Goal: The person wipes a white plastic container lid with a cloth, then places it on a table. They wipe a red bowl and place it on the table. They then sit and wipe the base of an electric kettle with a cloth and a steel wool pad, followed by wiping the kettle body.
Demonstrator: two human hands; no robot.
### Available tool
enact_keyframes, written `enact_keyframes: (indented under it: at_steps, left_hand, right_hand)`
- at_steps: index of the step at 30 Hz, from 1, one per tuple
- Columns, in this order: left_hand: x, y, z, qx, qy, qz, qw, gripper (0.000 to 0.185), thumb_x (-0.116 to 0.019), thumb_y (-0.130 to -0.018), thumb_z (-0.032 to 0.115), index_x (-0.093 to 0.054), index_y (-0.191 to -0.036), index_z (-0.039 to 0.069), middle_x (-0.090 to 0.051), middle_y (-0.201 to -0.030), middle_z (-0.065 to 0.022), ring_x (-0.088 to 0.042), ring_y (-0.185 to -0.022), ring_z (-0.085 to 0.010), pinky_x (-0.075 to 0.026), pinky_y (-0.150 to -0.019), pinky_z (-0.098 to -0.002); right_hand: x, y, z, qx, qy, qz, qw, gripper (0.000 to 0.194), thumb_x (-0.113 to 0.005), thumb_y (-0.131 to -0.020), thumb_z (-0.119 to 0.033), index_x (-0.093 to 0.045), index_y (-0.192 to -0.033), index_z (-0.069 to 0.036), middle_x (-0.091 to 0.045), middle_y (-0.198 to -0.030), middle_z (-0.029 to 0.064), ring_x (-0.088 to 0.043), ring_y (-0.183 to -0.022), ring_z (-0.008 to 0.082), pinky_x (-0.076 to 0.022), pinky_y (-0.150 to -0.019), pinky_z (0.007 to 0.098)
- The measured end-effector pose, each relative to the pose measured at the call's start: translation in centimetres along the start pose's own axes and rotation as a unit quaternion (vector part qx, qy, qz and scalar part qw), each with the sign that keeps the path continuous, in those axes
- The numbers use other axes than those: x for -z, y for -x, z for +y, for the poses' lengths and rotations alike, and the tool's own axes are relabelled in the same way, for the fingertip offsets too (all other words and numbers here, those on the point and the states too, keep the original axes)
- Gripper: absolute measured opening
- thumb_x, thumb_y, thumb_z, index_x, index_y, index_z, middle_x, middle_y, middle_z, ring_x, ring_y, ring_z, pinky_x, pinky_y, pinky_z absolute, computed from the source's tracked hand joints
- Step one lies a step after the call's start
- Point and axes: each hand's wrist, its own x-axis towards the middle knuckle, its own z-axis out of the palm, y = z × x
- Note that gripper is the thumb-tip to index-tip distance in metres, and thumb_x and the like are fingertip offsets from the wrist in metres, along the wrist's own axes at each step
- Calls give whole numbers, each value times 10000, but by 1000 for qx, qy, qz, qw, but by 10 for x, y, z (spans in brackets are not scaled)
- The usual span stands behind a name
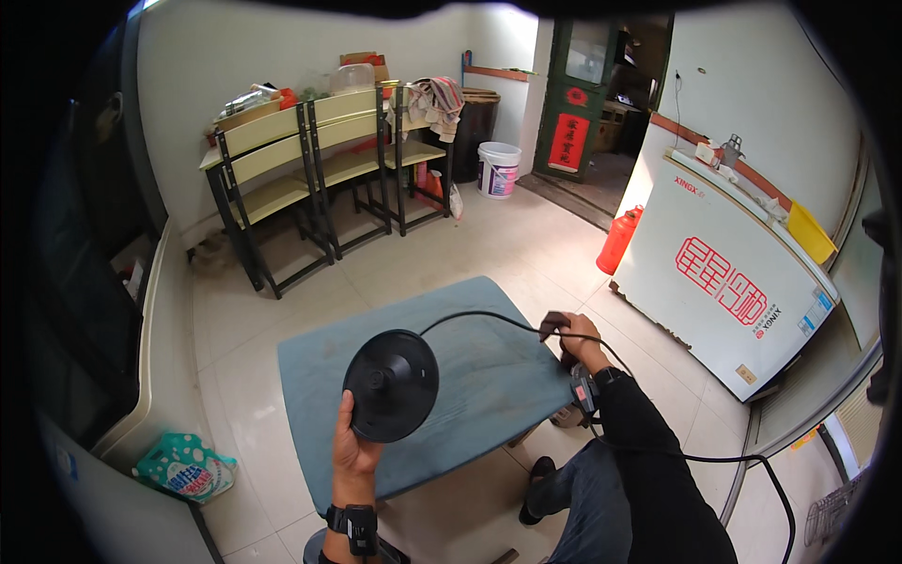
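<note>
A round black plastic base (pixel 394 388) with a raised centre knob, seemingly a kettle's power base, is held up over the table in my left hand (pixel 358 444), gripped by its lower left rim. From its upper edge a black cord (pixel 486 315) arcs right to my right hand (pixel 581 338). That hand is closed around a dark brown handle (pixel 554 323) at the table's right edge. What the handle belongs to is mostly hidden by my hand and forearm; a metallic part (pixel 566 416) shows below. Beneath both hands lies the table's blue-grey cover (pixel 465 416).
Folding chairs (pixel 275 162) line a cluttered table at the back. A white bucket (pixel 499 171) stands near the open green door (pixel 572 106). To the right are a red thermos flask (pixel 620 240) and a white chest freezer (pixel 726 261). A teal package (pixel 184 465) sits lower left.
</note>
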Motion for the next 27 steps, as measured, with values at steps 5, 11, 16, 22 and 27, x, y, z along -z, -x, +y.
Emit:
enact_keyframes:
  at_steps: [5, 11, 16, 22, 27]
  left_hand:
    - [-7, 6, 26, -62, 30, 18, 997, 442, -483, -1016, 300, -493, -1350, 11, -543, -1360, -176, -532, -1251, -307, -406, -1103, -472]
    - [-4, 6, 43, -114, -8, 66, 991, 500, -442, -1027, 354, -443, -1393, 13, -531, -1373, -171, -534, -1246, -314, -433, -1080, -464]
    - [-1, 7, 32, -74, -41, 102, 991, 540, -449, -1020, 384, -417, -1411, 14, -528, -1378, -164, -536, -1244, -310, -434, -1078, -454]
    - [-7, 9, 31, -79, -13, 141, 987, 483, -474, -1013, 369, -493, -1361, 35, -550, -1356, -172, -544, -1239, -312, -450, -1058, -479]
    - [-16, 8, 33, -95, -32, 111, 989, 553, -453, -1016, 399, -403, -1420, 24, -539, -1368, -157, -536, -1245, -297, -432, -1078, -446]
  right_hand:
    - [-2, -36, -74, -14, -177, 18, 984, 341, -417, -756, 17, -720, -869, -93, -694, -695, 53, -628, -512, 184, -532, -504, 325]
    - [-84, -96, -97, -21, -53, 96, 994, 263, -489, -804, -66, -728, -831, -173, -658, -843, 126, -666, -738, 263, -545, -696, 388]
    - [-170, -130, -98, -165, 73, 158, 971, 236, -631, -839, -205, -688, -962, -12, -605, -1028, 199, -597, -1019, 387, -524, -833, 484]
    - [-231, -180, -145, -73, 25, 140, 987, 185, -536, -847, -120, -683, -844, -8, -677, -887, 205, -679, -849, 348, -546, -718, 473]
    - [-278, -117, -273, 178, -93, -49, 978, 194, -497, -835, -159, -675, -845, -81, -663, -891, 221, -646, -870, 419, -511, -735, 518]
